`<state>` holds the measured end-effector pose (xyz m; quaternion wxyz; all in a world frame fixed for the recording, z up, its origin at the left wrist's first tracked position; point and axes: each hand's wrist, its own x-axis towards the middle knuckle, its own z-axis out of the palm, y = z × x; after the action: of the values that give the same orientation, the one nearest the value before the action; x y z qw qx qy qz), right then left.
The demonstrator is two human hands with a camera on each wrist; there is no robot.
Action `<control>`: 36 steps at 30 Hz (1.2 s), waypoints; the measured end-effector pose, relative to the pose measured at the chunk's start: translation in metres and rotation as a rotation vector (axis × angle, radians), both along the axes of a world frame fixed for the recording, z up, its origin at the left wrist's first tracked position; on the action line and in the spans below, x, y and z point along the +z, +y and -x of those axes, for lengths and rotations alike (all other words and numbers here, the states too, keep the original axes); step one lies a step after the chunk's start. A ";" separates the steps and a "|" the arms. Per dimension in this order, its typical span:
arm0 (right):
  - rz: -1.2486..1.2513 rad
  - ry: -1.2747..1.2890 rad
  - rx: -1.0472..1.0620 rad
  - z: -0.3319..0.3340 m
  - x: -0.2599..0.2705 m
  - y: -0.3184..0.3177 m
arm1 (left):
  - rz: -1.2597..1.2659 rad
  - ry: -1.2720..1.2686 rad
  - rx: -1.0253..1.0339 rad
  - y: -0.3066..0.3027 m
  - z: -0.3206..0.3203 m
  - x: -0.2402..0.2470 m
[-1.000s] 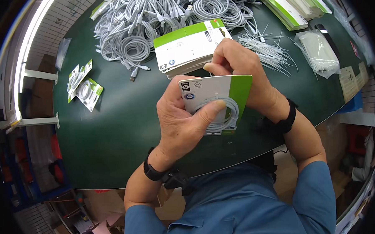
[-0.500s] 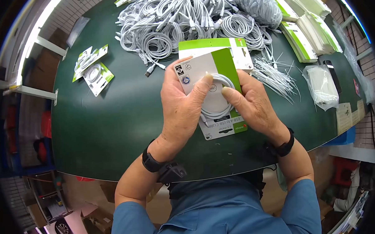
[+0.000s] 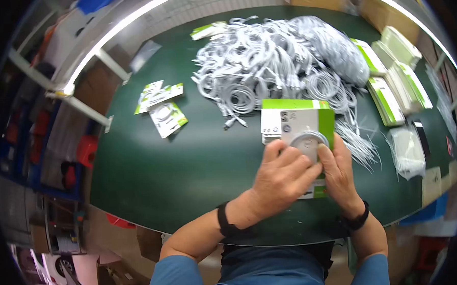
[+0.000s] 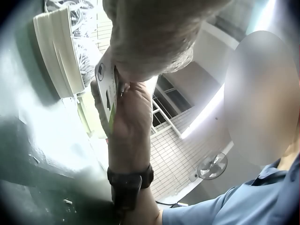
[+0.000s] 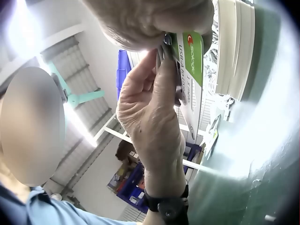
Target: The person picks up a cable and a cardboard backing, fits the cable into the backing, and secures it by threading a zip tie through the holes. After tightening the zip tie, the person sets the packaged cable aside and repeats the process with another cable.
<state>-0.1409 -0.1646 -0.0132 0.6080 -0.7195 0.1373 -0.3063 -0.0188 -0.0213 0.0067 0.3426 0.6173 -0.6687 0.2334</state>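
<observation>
fingers, left hand (image 3: 281,180): bent, closed down over the lower left part of the coiled cable (image 3: 309,134); thumb and index tips come together at the coil in the right wrist view and appear to pinch it, though what exactly sits between them is partly hidden.

fingers, right hand (image 3: 342,174): thumb laid on the front, at the coil's right side, other fingers round the green edge and behind; printed cable card (image 5: 190,70) gripped between them.

item held: one printed card, white with a green side band, raised above the green table (image 3: 189,182); white cable coiled on its face.

long axis: card runs from the person's side outward, away across the table; in the wrist views it stands steeply on edge.

bearing: coil lies ahead and slightly right of the left fingers, and to the left of the right hand's palm; no open gap seen between either hand and the work.

nearer hand: neither by much; both are at the coil, the left across its lower left, the right at its right side.

beyond the card: stack of cards (image 3: 288,104), just behind it; heap of coiled cables (image 3: 253,60), farther off.

to the right: loose white ties (image 3: 360,147), beside and beyond the right hand.

to the left, well apart: carded cables (image 3: 167,119), grouped flat on the table.
</observation>
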 end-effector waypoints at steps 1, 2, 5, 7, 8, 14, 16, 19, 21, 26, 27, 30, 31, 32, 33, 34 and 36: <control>-0.027 -0.032 0.005 -0.001 0.000 0.002 | 0.017 -0.020 0.010 -0.001 0.002 0.000; -0.055 -0.055 0.003 -0.002 0.000 0.005 | 0.033 -0.033 0.014 -0.001 0.002 -0.001; -0.075 -0.075 0.018 -0.003 0.001 0.011 | 0.000 -0.111 0.051 0.006 0.001 -0.004; -0.037 -0.022 0.031 -0.001 0.000 0.012 | 0.048 -0.039 -0.008 0.012 -0.005 -0.006; -0.026 0.016 0.044 0.001 0.000 0.011 | 0.072 -0.003 -0.041 0.016 -0.008 -0.007; -0.073 -0.056 0.060 -0.002 -0.003 0.016 | -0.013 0.915 0.037 0.056 -0.011 -0.006; -0.052 -0.025 0.085 -0.002 -0.002 0.017 | -0.373 1.305 -0.002 0.066 -0.014 0.003; 0.060 0.015 0.119 -0.002 -0.004 0.024 | -0.332 1.645 -0.327 0.069 -0.004 -0.029; -0.024 -0.013 0.205 -0.007 -0.004 0.028 | -0.289 1.633 -0.287 0.079 -0.005 -0.029; -0.121 0.046 0.196 -0.005 0.004 0.019 | -0.220 1.542 0.000 0.102 -0.059 -0.029; -0.129 0.072 0.156 -0.005 0.004 0.017 | -0.100 1.580 0.052 0.107 -0.079 -0.029; -0.135 0.140 0.183 -0.005 -0.001 0.010 | 0.237 1.606 0.018 0.131 -0.161 -0.013; -0.128 0.167 0.201 -0.004 -0.002 0.010 | 0.273 1.661 0.031 0.140 -0.185 -0.015; -0.142 0.179 0.192 -0.005 -0.001 0.013 | 0.312 1.716 0.045 0.150 -0.207 -0.017; -0.134 0.206 0.219 -0.004 -0.003 0.013 | 0.294 1.798 0.087 0.157 -0.222 -0.019; -0.124 0.230 0.248 -0.004 -0.006 0.012 | 0.276 1.878 0.131 0.156 -0.230 -0.022; -0.128 0.242 0.267 -0.006 -0.006 0.013 | 0.030 1.790 0.229 0.145 -0.221 -0.031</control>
<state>-0.1345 -0.1515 -0.0191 0.6667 -0.7229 0.1318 -0.1246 0.2020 0.1238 -0.0244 0.7177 0.6263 -0.0834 -0.2928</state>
